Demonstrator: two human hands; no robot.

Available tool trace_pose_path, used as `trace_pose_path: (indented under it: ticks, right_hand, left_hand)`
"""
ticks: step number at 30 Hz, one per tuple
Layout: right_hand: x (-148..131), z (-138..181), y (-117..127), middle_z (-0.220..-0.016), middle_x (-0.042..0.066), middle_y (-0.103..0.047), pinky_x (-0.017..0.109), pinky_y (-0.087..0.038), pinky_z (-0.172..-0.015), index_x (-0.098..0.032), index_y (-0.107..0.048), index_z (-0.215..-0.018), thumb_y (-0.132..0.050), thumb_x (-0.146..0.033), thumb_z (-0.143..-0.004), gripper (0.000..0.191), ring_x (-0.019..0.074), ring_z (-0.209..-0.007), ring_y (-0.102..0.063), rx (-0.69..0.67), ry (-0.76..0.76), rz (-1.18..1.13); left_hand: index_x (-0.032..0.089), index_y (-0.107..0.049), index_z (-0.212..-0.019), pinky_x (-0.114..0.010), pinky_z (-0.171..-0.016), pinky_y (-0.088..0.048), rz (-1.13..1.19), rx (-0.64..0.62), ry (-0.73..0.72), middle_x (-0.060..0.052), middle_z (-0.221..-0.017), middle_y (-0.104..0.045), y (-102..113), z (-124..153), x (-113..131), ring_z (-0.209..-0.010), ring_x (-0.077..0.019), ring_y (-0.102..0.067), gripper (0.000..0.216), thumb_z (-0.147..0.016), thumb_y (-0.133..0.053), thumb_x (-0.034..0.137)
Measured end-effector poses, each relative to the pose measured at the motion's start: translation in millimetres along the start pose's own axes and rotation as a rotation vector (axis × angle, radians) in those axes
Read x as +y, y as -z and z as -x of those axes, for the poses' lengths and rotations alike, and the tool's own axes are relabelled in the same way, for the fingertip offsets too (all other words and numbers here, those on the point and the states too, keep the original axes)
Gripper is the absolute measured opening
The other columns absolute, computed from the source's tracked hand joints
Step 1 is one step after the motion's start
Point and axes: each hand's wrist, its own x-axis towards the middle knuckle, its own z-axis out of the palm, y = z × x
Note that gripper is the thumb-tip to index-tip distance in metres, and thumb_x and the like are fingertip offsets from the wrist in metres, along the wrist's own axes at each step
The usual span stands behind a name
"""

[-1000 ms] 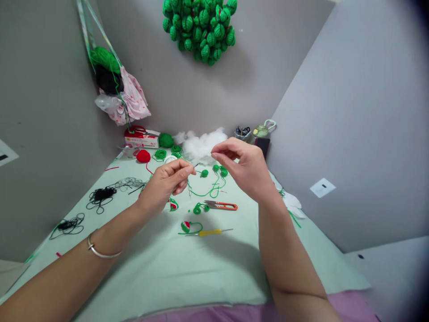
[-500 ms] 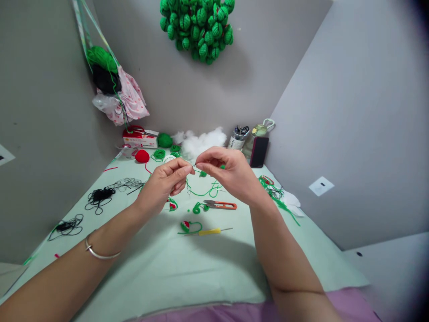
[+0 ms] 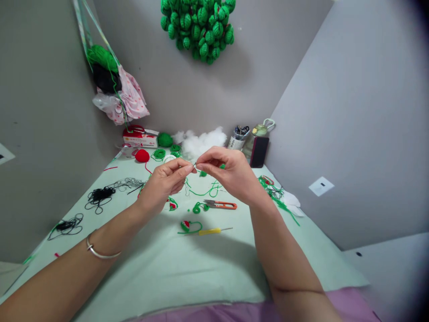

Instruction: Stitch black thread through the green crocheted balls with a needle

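Note:
Over the middle of the bed-like surface my left hand [image 3: 166, 181] and my right hand [image 3: 228, 172] meet fingertip to fingertip. Both are pinched closed. A thin dark strand [image 3: 195, 166] shows between the fingertips; whether it is thread or a needle is too small to tell. Beneath the hands lie orange-handled thread snips [image 3: 223, 205], a crochet hook with a yellow handle [image 3: 210, 231] and a small red-and-green crocheted piece [image 3: 185, 226] with a green yarn tail. Another such piece [image 3: 172, 205] lies near my left wrist, partly hidden.
Black yarn tangles [image 3: 102, 193] lie at left, by a red yarn ball [image 3: 142, 155]. White stuffing [image 3: 204, 142], a pen cup [image 3: 237, 137], a bottle [image 3: 259, 130] and a phone [image 3: 259, 152] stand along the back. Green yarn scraps [image 3: 276, 193] lie right. Green crocheted balls [image 3: 199, 29] hang above.
My fingertips have drawn slightly closer together, and less of the dark strand shows between them. Everything on the surface stays where it was.

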Motion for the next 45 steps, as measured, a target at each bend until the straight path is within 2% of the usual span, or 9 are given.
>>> trace_pose_path:
  ticks: [5,11,15,18,22,29,45]
  right_hand:
    - [-1,0,-2,-0.081,0.000,-0.068,0.025,-0.043,-0.064,-0.018,-0.071,-0.083,-0.065,-0.019,-0.091,0.010,0.0091,-0.067,-0.053,0.008,0.007,-0.006]
    - [2,-3,1,-0.073,0.000,-0.064,0.024,-0.040,-0.057,-0.016,-0.072,-0.085,-0.064,-0.027,-0.091,0.014,0.0087,-0.061,-0.049,0.076,-0.100,-0.117]
    - [12,-6,1,-0.077,0.001,-0.068,0.024,-0.042,-0.058,-0.016,-0.075,-0.084,-0.072,-0.029,-0.085,0.013,0.0082,-0.063,-0.050,0.006,-0.145,-0.282]
    - [18,-9,-4,-0.080,0.001,-0.070,0.023,-0.045,-0.062,-0.017,-0.078,-0.092,-0.076,-0.031,-0.082,0.016,0.0083,-0.067,-0.052,-0.051,-0.195,-0.417]
    - [19,-9,-13,-0.081,0.000,-0.070,0.023,-0.044,-0.062,-0.019,-0.079,-0.096,-0.079,-0.034,-0.080,0.022,0.0079,-0.066,-0.050,-0.058,-0.261,-0.517]
    - [15,-7,-15,-0.082,0.001,-0.071,0.024,-0.044,-0.062,-0.021,-0.080,-0.093,-0.078,-0.035,-0.080,0.020,0.0088,-0.066,-0.050,-0.043,-0.255,-0.531]
    - [16,-9,-18,-0.076,-0.001,-0.068,0.024,-0.044,-0.060,-0.018,-0.073,-0.085,-0.077,-0.033,-0.079,0.017,0.0077,-0.061,-0.049,-0.012,-0.254,-0.589]
  left_hand:
    - [0.019,-0.072,-0.081,-0.024,-0.046,-0.016,-0.034,-0.007,0.009,0.006,-0.053,-0.030,2,0,-1,-0.048,-0.0075,-0.021,0.021,-0.085,-0.072,0.040]
    - [0.018,-0.072,-0.081,-0.023,-0.044,-0.016,-0.001,-0.023,0.032,0.007,-0.051,-0.029,4,1,2,-0.046,-0.0073,-0.020,0.021,-0.085,-0.072,0.039]
    - [0.017,-0.072,-0.082,-0.020,-0.043,-0.016,0.096,-0.021,0.072,0.008,-0.051,-0.026,7,0,2,-0.046,-0.0064,-0.017,0.019,-0.086,-0.072,0.036]
    - [0.017,-0.071,-0.082,-0.019,-0.042,-0.017,0.137,-0.020,0.084,0.008,-0.053,-0.025,7,-1,1,-0.046,-0.0059,-0.016,0.020,-0.087,-0.072,0.036]
    - [0.017,-0.068,-0.080,-0.019,-0.043,-0.018,0.141,-0.013,0.076,0.008,-0.054,-0.025,8,-2,1,-0.046,-0.0062,-0.018,0.021,-0.088,-0.071,0.036]
    - [0.016,-0.062,-0.074,-0.019,-0.045,-0.019,0.097,-0.020,0.064,0.007,-0.057,-0.032,8,-1,2,-0.046,-0.0045,-0.021,0.026,-0.086,-0.072,0.036]
    - [0.016,-0.071,-0.083,-0.020,-0.045,-0.019,0.079,-0.041,0.085,0.006,-0.055,-0.032,7,-1,3,-0.046,-0.0053,-0.021,0.024,-0.086,-0.072,0.040]
